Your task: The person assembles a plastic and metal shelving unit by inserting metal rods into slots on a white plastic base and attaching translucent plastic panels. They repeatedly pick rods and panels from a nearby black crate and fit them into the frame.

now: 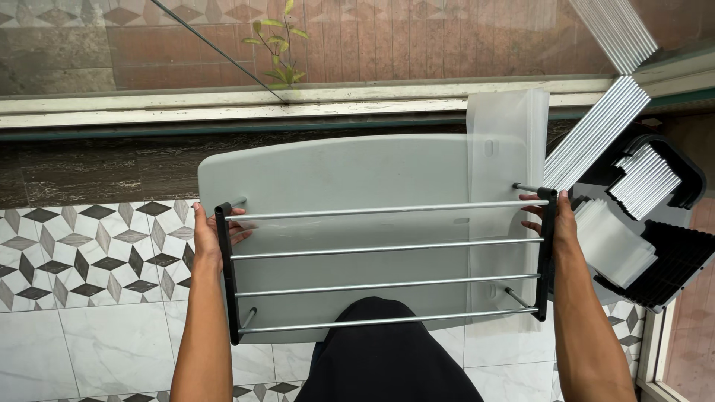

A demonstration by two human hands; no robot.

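I hold a rack frame level above a small grey table: several thin silver rods run between two black side bars. My left hand grips the left black bar near its top. My right hand grips the right black bar near its top. A clear frosted plastic bag lies on the table's right part, under the rods. My dark-clothed knee shows below the frame.
A bundle of silver rods leans at the right over a black tray with white plastic sleeves. A glass pane and sill run along the back, with a small green plant outside. Patterned tiles cover the floor at left.
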